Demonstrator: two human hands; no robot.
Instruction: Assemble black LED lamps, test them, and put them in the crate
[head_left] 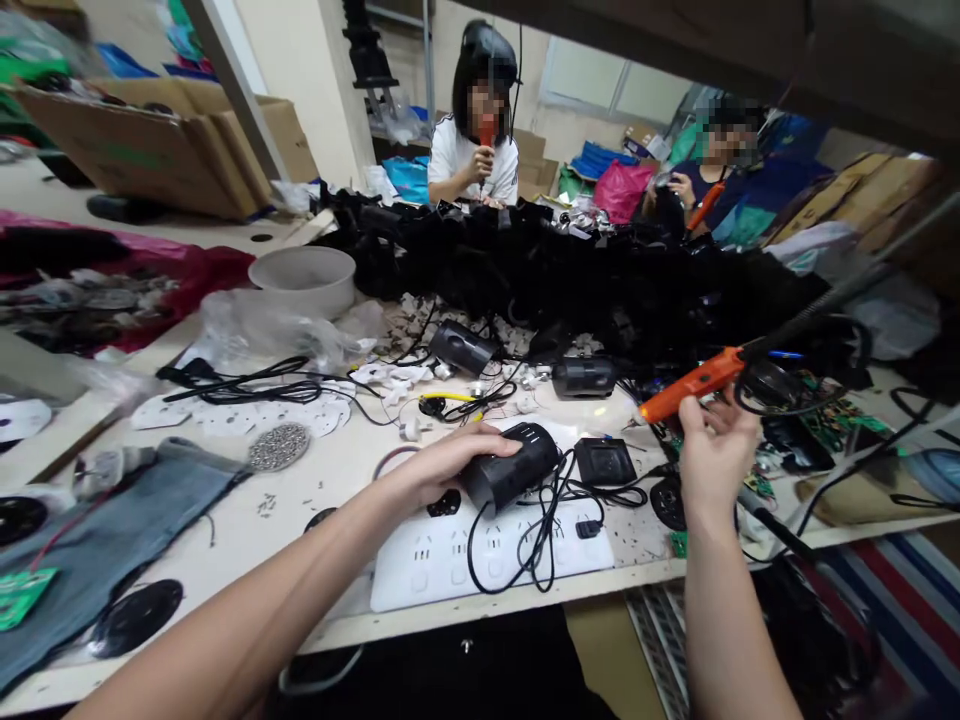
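My left hand [442, 462] lies over a black cylindrical speaker housing [514, 468], fingers curled round its top, holding it above a white power strip [450, 560]. A black cable [536, 535] trails from the housing in loops over the strip. My right hand [712, 445] is raised to the right, fingers reaching up under an orange electric screwdriver [694, 385] that hangs from a cord. Its tip points left and down. The fingers touch its body but are not wrapped round it.
Two more black housings [461, 347] [583, 377] lie behind, with a small black square part [604, 460], tangled wires, a white bowl [302, 280] and a heap of black parts [570, 270]. Two people sit across the table holding orange screwdrivers. Green circuit boards [825, 420] lie right.
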